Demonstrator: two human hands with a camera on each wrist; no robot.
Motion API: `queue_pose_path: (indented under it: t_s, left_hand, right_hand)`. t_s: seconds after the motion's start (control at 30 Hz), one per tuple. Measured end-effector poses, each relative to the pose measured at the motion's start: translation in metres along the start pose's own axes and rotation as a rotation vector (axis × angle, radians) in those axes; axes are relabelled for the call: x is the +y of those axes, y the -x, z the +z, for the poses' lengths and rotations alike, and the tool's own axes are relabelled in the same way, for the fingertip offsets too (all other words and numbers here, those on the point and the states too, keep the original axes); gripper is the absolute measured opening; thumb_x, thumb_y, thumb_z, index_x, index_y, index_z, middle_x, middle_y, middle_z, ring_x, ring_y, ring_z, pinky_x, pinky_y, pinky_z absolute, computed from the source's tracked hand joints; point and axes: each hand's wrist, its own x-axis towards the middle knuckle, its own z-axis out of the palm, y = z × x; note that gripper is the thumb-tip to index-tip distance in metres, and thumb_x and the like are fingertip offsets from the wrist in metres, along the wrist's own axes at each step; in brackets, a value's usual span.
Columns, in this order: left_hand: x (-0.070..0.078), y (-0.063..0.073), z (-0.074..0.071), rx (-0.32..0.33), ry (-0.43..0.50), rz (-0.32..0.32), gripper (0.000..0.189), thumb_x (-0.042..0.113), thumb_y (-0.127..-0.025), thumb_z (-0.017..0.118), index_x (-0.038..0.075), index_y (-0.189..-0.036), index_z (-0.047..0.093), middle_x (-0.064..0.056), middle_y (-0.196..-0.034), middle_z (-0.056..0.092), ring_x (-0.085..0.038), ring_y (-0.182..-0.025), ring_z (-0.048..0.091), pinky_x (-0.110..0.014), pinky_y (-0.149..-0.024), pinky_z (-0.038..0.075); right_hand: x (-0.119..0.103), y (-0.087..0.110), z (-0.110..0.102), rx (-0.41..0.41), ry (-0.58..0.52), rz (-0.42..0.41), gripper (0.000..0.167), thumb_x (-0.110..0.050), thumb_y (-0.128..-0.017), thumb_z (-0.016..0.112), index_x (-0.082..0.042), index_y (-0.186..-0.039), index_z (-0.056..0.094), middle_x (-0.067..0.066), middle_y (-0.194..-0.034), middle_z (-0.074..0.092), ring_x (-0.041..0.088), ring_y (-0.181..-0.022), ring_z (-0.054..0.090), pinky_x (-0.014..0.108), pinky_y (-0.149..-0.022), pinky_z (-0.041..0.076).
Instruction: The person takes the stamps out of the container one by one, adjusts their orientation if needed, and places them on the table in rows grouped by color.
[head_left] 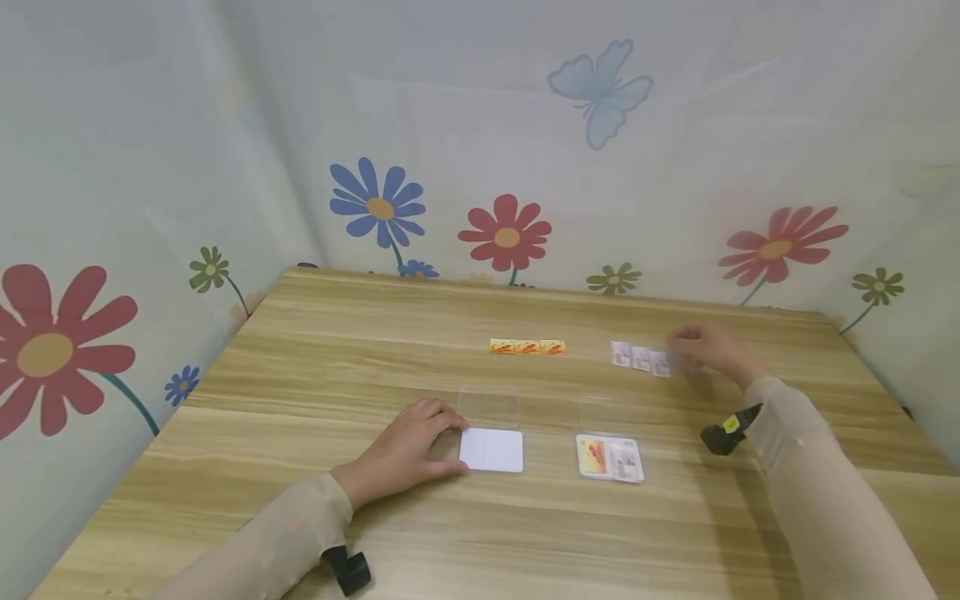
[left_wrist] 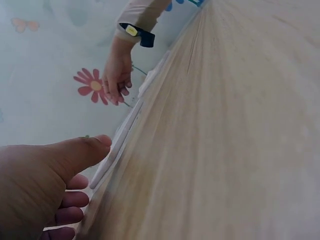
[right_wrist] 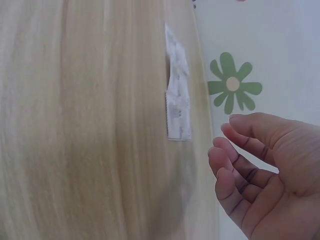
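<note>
The left hand rests on the table at the left edge of a flat white case, with its fingers near one corner and its thumb near the other. Behind this case extends a clear, see-through flap. My right hand hovers above the table at the right end of a row of three pale stamps. Its fingers are loosely bent, and nothing shows between them. In the head view that hand is blurred.
Three orange-yellow stamps lie in a row at the back middle. A second flat case, right of the white one, contains an orange stamp and a pale stamp side by side. A flower-printed curtain borders the table.
</note>
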Motion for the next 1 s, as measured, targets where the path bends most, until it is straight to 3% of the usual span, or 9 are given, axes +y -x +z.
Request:
queue_pose_path:
  t_s: [0.43, 0.73, 1.0]
  left_hand:
    - [0.006, -0.002, -0.006, 0.016, 0.036, -0.023, 0.043, 0.039, -0.079, 0.076, 0.013, -0.112, 0.065, 0.000, -0.108, 0.060, -0.018, -0.105, 0.055, -0.041, -0.093, 0.047]
    - [0.011, -0.007, -0.013, 0.065, 0.005, -0.029, 0.048, 0.039, -0.079, 0.076, 0.014, -0.117, 0.063, -0.001, -0.110, 0.061, -0.020, -0.107, 0.056, -0.041, -0.094, 0.047]
    - [0.020, -0.014, -0.016, 0.167, -0.020, 0.042, 0.051, 0.038, -0.077, 0.079, 0.010, -0.117, 0.064, -0.002, -0.107, 0.062, -0.020, -0.103, 0.056, -0.039, -0.090, 0.048]
  right_hand:
    - [-0.006, 0.018, -0.005, 0.084, -0.049, -0.078, 0.043, -0.025, -0.101, 0.048, 0.010, -0.125, 0.052, 0.034, -0.120, 0.058, 0.037, -0.096, 0.063, 0.028, -0.070, 0.053]
    - [-0.016, 0.036, -0.009, 0.155, -0.013, -0.141, 0.039, -0.024, -0.101, 0.047, 0.009, -0.122, 0.054, 0.033, -0.115, 0.060, 0.029, -0.089, 0.063, 0.024, -0.065, 0.052]
    - [-0.024, 0.054, -0.009, 0.238, -0.008, -0.179, 0.037, -0.026, -0.101, 0.049, 0.003, -0.121, 0.057, 0.026, -0.110, 0.064, 0.021, -0.085, 0.061, 0.026, -0.065, 0.052]
